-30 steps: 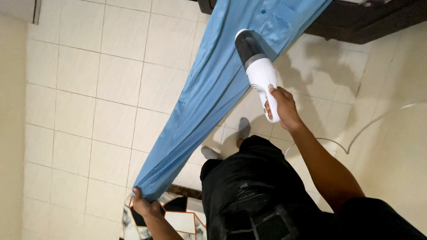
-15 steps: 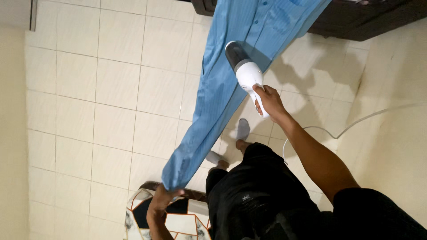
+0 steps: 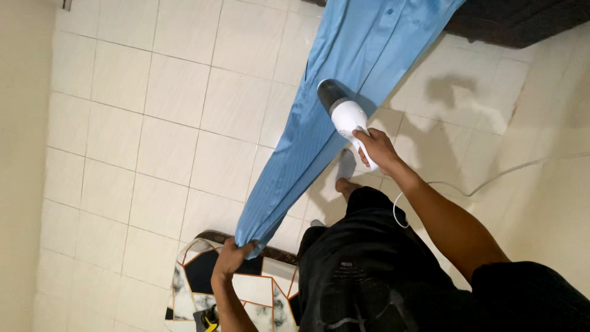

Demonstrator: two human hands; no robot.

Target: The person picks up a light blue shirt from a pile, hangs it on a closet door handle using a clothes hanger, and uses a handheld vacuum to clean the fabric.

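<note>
The tiled floor [image 3: 153, 123] fills most of the frame, pale and square. A long blue shirt [image 3: 319, 117] runs from the top middle down to the lower middle, pulled out straight. The person's black shorts [image 3: 362, 270] fill the bottom right. A mat [image 3: 246, 295] with black, white and orange shapes lies at the bottom middle. A white steamer [image 3: 347, 120] with a dark head sits in the upper middle, its head against the shirt. A thin white cord [image 3: 491, 175] trails off to the right. The right hand [image 3: 378, 150] has its fingers clenched around the steamer's handle. The left hand [image 3: 230, 258], at the bottom middle, has its fingers closed tight on the shirt's lower end.
</note>
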